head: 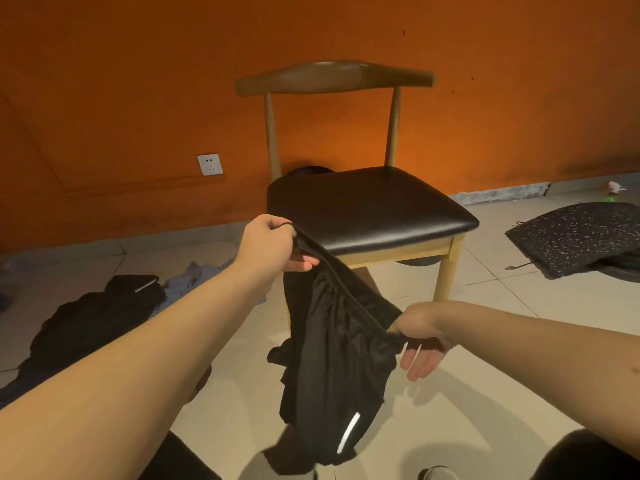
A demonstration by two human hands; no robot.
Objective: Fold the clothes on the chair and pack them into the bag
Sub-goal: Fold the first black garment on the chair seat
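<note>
Left hand (273,244) is raised at the front left corner of the chair (374,206), fingers curled tight round one end of the waistband of the black shorts (332,358). Right hand (420,341) is lower and nearer the camera; thumb and forefinger pinch the other end of the waistband, the remaining fingers hang loose and part straight beneath. The waistband is drawn taut on a slant between the two hands, high at left, low at right. The shorts hang off it in the air, gathered and rumpled, in front of the chair's left front leg and clear of the seat top; whether the band brushes the seat edge I cannot tell. A white reflective stripe (348,433) shows near the lower hem. The chair has a wooden frame, a curved back rail and a glossy black padded seat, and stands against an orange wall (138,81) with a white socket (210,164). Floor is pale tile (467,393). On the floor at left lies a black garment (93,317) with its own pale stripe, and just beyond it a blue-grey cloth (194,275). At right, well apart, is a dark speckled mat (575,233). A shoe tip (438,474) shows at the bottom edge.
</note>
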